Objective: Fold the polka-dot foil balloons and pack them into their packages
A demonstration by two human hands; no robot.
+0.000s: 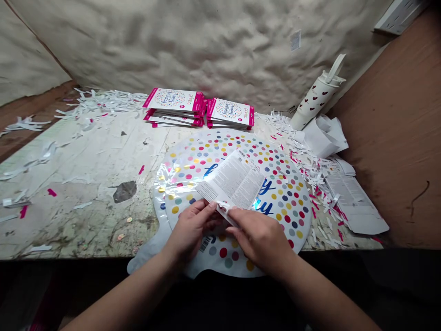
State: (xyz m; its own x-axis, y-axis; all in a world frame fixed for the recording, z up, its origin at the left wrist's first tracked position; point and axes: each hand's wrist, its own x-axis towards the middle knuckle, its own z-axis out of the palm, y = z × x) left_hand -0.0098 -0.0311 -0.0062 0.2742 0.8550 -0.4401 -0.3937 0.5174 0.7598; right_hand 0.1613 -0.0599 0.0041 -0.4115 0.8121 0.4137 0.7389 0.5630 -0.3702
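Head view. The left hand [190,228] and right hand [257,238] are over a round foil balloon [284,209] lying flat on the worktop [82,216]. It has multicoloured dots and blue script, and a barcode [206,243] near its lower edge. The fingers [234,214] of both hands are clenched on the near end of a printed sheet [231,180] of small text, held over the balloon, its long axis running lower left to upper right. Beyond stand two stacks of packets [174,106] with magenta edges, reading "happy birthday", the brand apparently "prima". To the right are paper shreds [303,156], crumpled white paper [324,136] and a tilted cream bottle [317,96] with red hearts.
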